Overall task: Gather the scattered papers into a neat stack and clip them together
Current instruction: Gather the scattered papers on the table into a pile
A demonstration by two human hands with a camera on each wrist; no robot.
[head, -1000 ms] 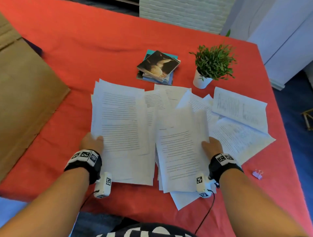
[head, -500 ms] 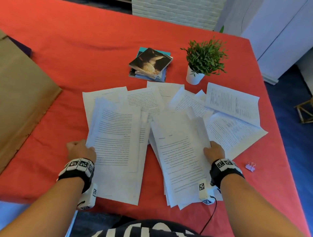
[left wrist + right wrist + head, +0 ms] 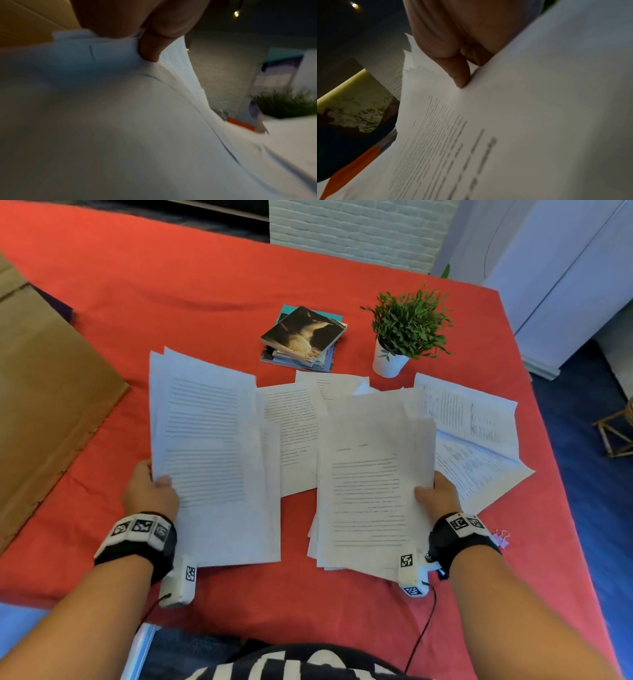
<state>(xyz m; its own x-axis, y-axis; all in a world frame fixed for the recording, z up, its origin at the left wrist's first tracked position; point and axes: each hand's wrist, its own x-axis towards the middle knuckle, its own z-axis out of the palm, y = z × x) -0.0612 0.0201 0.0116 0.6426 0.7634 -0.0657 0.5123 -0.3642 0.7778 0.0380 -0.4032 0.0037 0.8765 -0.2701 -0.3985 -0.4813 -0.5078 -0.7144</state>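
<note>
White printed papers lie across the red table. My left hand (image 3: 150, 491) grips the left edge of one bundle of sheets (image 3: 212, 453), lifted off the table; the left wrist view shows the thumb (image 3: 150, 47) pressed on that bundle (image 3: 120, 121). My right hand (image 3: 436, 496) pinches the right edge of a second bundle (image 3: 370, 491), its thumb (image 3: 458, 73) on the top page (image 3: 488, 135). More loose sheets (image 3: 298, 436) rest between and behind the bundles, and others (image 3: 476, 433) to the right. A small pink binder clip (image 3: 501, 537) sits by my right wrist.
A stack of books (image 3: 305, 337) and a potted plant (image 3: 404, 330) stand behind the papers. A large brown cardboard sheet (image 3: 44, 392) covers the table's left side. The table's right edge (image 3: 555, 474) drops to a blue floor.
Both hands have taken hold of their bundles and raised them off the table. The left bundle has shifted up and away from me; the two bundles now stand apart.
</note>
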